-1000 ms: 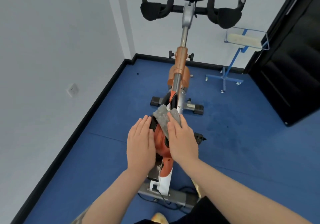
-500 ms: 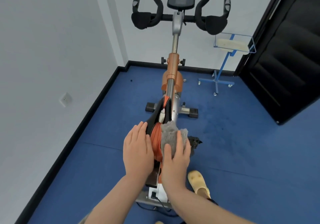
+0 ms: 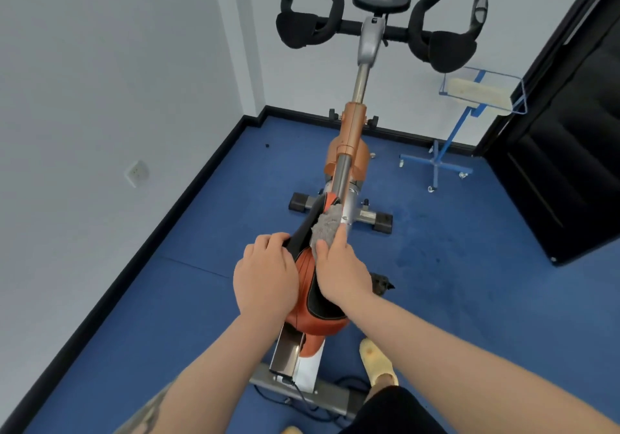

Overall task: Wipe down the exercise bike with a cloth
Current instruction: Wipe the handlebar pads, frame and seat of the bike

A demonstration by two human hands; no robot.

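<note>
An orange and black exercise bike (image 3: pixel 350 138) stands in front of me, its black handlebars (image 3: pixel 375 28) at the top and its orange-black saddle (image 3: pixel 312 306) under my hands. My left hand (image 3: pixel 265 279) grips the saddle's left edge, fingers curled over the black rim. My right hand (image 3: pixel 342 269) presses a grey fluffy cloth (image 3: pixel 327 225) onto the front half of the saddle, with the thumb on the cloth. The cloth's far end reaches the saddle's nose by the silver post (image 3: pixel 342 178).
A blue wheeled stand (image 3: pixel 449 152) with a wire tray stands at the back right. A black door (image 3: pixel 570 132) fills the right side. White walls close the left and back, with a socket (image 3: pixel 137 172) low on the left wall. My yellow shoe (image 3: pixel 377 361) rests on the blue floor beside the rear base.
My right hand has slid the cloth forward along the saddle toward its nose. My left hand's fingers, flat before, have curled over the saddle's left edge.
</note>
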